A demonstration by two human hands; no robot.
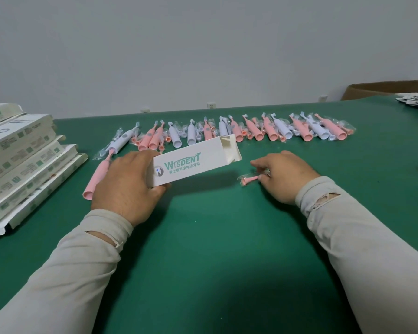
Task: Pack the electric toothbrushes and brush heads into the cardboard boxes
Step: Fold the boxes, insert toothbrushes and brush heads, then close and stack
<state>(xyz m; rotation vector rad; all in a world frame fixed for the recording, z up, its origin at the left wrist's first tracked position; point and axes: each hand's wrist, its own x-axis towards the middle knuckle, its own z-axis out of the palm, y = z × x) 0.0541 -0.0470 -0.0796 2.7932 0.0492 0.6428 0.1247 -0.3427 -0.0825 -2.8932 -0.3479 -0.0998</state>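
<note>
**Brush head about to go into the open carton**

Right now the left hand (127, 186) is gripping a white rectangular cardboard box with green lettering (193, 162), fingers curled round its near end, and is holding it tilted above the green table mat (215, 237) with its open flapped mouth facing away and to the right. The right hand (282, 177) is pinching a small pink brush head in a clear plastic wrapper (250, 179) just above the mat, right of the box and apart from it.

A long pink toothbrush handle (98, 179) is lying beside the left hand, partly hidden by it. Behind, a row of pink and white wrapped toothbrushes (227, 131) is waiting, and flat box blanks (22, 160) are stacked at the left.

The slippery wrapper is probably the main risk: it could slide from the pinch, or snag on the inner flap if the mouth is not turned toward the right hand.
</note>
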